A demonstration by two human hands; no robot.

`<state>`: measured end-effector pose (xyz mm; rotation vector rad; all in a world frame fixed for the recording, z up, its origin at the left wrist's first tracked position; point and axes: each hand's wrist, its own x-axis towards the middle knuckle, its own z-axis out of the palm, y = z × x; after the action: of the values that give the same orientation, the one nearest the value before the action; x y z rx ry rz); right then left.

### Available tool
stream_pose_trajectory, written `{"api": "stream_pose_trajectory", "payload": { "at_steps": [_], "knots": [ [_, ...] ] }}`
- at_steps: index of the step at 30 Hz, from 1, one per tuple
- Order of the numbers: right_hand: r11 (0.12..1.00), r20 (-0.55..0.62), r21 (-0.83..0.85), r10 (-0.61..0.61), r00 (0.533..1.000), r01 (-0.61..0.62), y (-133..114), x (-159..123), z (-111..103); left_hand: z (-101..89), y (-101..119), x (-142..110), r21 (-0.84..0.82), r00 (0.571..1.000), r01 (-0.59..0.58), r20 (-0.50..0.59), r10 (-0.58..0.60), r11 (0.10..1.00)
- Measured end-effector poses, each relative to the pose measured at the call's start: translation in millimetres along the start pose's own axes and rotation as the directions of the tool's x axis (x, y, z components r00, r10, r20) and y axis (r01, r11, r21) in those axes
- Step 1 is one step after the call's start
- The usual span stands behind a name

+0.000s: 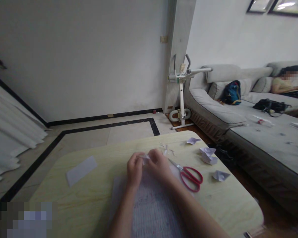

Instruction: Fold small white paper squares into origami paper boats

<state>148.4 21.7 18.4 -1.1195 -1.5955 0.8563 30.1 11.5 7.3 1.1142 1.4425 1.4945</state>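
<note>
My hands, left (pixel 134 169) and right (pixel 159 165), pinch a small paper piece (pixel 146 157) from both sides, probably to steady it, above written sheets (pixel 152 205) on the desk (pixel 89 198). The scissors (pixel 190 177) lie beside my right, presumably for easy reach.

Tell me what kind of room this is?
Probably a living room: there's a long grey sofa, framed pictures on the wall, and a backpack on the sofa.
</note>
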Motion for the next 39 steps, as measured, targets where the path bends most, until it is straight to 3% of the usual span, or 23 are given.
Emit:
{"api": "stream_pose_trajectory", "payload": {
  "at_steps": [5, 10, 14, 20, 25, 29, 35, 39],
  "knots": [
    [0.999, -0.038, 0.017, 0.032, 0.999, -0.032, 0.9, 1.3, -0.5, 2.5, 5.4, -0.9, -0.045, 0.998, 0.064, 0.027, -0.063, 0.997],
    [0.997, 0.03, 0.077, 0.012, 0.999, -0.014, 2.1, 1.5, -1.0, -0.3, 7.7, 1.1, -0.115, 0.99, 0.138, 0.015, -0.138, 0.984],
    [0.992, 0.085, 0.126, 0.017, 0.996, -0.028, 0.7, 1.7, -2.0, -3.1, 3.0, 3.3, -0.166, 0.991, 0.133, 0.032, -0.129, 0.977],
    [0.982, 0.034, 0.186, 0.017, 0.999, -0.023, -5.6, 5.0, -5.0, -2.3, 1.0, 3.4, -0.212, 0.985, 0.17, 0.061, -0.161, 0.962],
    [0.969, -0.029, 0.247, 0.03, 0.999, -0.022, 2.4, 7.1, -6.3, 0.4, 6.2, 1.1, -0.018, 0.992, 0.014, 0.123, -0.012, 1.0],
    [0.978, -0.06, 0.204, 0.053, 0.997, -0.039, 10.1, 8.5, -4.5, 2.8, 4.8, -1.6, 0.086, 0.986, -0.119, 0.127, 0.108, 0.989],
    [0.987, -0.154, 0.161, 0.032, 0.987, -0.007, 11.6, 10.0, -2.9, 0.2, 1.7, -2.1, 0.181, 0.98, -0.181, -0.046, 0.192, 0.967],
    [0.995, -0.142, 0.094, -0.03, 0.989, 0.044, 12.0, 7.7, -2.7, -2.1, 3.3, -1.5, 0.24, 0.983, -0.183, 0.038, 0.179, 0.953]
  ]
}}
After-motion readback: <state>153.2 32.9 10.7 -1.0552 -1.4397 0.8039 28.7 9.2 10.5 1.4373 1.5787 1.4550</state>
